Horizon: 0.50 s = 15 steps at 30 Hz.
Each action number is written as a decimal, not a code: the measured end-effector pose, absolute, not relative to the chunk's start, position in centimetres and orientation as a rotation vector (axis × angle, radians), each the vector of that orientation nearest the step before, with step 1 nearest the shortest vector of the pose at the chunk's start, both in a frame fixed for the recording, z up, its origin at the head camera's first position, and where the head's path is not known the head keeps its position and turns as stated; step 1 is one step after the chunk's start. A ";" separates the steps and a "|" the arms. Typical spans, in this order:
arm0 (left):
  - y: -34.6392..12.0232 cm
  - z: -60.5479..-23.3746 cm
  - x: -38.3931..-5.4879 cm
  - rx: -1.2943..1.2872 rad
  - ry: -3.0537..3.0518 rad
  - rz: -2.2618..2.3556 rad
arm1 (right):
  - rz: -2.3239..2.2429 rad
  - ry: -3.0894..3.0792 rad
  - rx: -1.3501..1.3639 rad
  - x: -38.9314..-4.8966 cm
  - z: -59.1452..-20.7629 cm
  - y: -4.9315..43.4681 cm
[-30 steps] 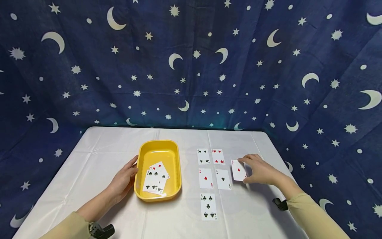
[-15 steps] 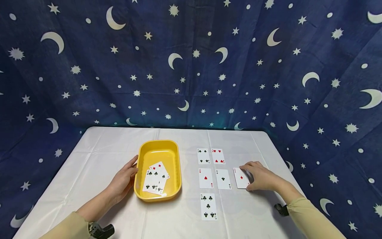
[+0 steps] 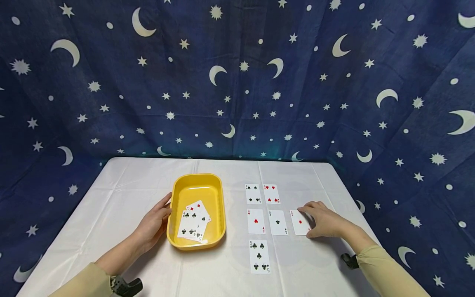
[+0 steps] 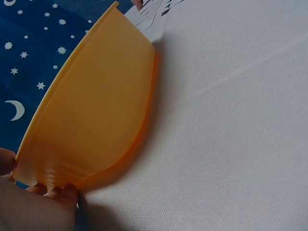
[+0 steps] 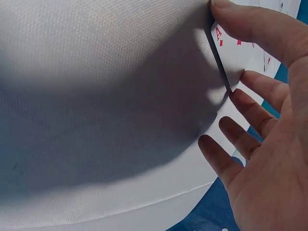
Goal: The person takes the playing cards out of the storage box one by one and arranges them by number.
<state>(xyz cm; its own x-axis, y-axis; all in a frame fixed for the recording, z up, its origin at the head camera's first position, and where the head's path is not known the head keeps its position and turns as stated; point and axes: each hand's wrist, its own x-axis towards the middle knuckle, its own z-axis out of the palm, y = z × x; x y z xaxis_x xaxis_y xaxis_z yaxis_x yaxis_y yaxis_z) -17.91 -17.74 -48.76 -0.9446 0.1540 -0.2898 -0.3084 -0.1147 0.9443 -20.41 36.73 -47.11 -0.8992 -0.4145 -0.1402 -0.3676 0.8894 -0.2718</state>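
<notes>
Fingers (image 5: 252, 110) of the right hand (image 3: 326, 220) pinch the ace of diamonds (image 3: 299, 222); the left hand (image 3: 150, 227) grips a yellow tray (image 3: 196, 189) with cards (image 3: 191, 225) inside. The pinched ace is on the white bench (image 3: 222, 272), beside the ace of clubs (image 3: 278, 222).

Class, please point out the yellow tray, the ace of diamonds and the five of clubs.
Yellow tray (image 3: 197, 189): head view, on its bare inside floor.
Ace of diamonds (image 3: 300, 222): head view, on its single red diamond.
Five of clubs (image 3: 259, 256): head view, on its middle club.
</notes>
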 end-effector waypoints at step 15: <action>-17.7 -48.6 -18.0 -0.214 1.850 2.124 | -0.349 2.827 -0.564 -20.7 -46.6 36.7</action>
